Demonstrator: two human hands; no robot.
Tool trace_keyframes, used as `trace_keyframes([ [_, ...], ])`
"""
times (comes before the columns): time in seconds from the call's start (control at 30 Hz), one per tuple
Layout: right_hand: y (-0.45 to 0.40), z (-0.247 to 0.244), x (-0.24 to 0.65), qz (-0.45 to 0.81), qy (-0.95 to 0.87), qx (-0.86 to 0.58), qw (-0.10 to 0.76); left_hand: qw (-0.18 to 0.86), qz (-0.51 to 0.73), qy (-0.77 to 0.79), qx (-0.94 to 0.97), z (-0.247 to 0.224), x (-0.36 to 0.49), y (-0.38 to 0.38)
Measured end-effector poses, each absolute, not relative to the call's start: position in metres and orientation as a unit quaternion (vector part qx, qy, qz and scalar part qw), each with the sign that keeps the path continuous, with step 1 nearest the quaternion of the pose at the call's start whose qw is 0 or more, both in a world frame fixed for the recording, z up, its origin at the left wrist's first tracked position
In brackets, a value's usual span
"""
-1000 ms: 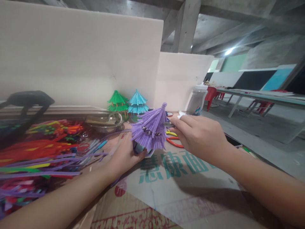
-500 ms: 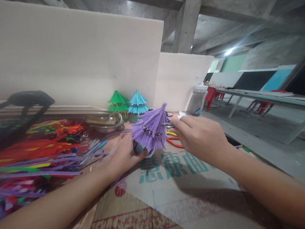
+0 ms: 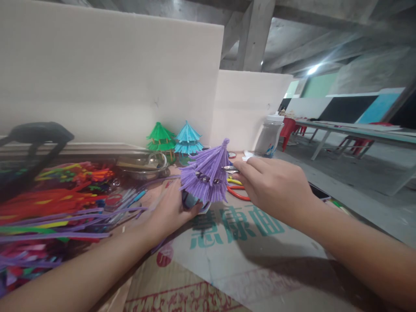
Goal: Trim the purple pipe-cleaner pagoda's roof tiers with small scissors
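From my end, the left hand (image 3: 172, 203) has its thumb pressed on the lower part of the purple pipe-cleaner pagoda (image 3: 208, 171), its other fingers mostly hidden, and holds it up over the printed cardboard (image 3: 234, 277). The right hand (image 3: 276, 182) pinches a slim metal tool (image 3: 230, 169) whose tip is at the roof; I can't tell whether they touch. Behind to the left, a shiny metal bowl (image 3: 143, 176) holds a pale ring-shaped item (image 3: 161, 160) and a tan strip (image 3: 131, 164). A see-through bottle (image 3: 269, 135) stands behind the right hand, white lid (image 3: 274, 117) on; I can't make out its contents.
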State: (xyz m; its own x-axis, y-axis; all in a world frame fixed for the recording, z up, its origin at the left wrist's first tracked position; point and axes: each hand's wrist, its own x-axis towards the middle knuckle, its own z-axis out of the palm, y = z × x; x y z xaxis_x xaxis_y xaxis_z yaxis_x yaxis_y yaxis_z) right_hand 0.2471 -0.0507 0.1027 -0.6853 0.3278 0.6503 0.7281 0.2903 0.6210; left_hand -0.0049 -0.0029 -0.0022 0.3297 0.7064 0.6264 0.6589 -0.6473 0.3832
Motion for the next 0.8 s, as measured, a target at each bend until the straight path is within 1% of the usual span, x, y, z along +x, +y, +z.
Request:
trace_keyframes([
  [0.1, -0.0522, 0.1031, 0.2461, -0.488, -0.773, -0.350, 0.204, 0.010, 0.382, 0.422, 0.822, -0.0019, -0.0052, -0.0025],
  [0.33, -0.0512, 0.1033, 0.2457, -0.483, -0.777, -0.341, 0.214, 0.024, 0.388, 0.409, 0.825, -0.0030, -0.0058, -0.0019],
  [0.8, -0.0516, 0.1042, 0.2474, -0.497, -0.775, -0.332, 0.204, 0.009, 0.380, 0.408, 0.830, -0.0017, -0.0059, -0.0034],
])
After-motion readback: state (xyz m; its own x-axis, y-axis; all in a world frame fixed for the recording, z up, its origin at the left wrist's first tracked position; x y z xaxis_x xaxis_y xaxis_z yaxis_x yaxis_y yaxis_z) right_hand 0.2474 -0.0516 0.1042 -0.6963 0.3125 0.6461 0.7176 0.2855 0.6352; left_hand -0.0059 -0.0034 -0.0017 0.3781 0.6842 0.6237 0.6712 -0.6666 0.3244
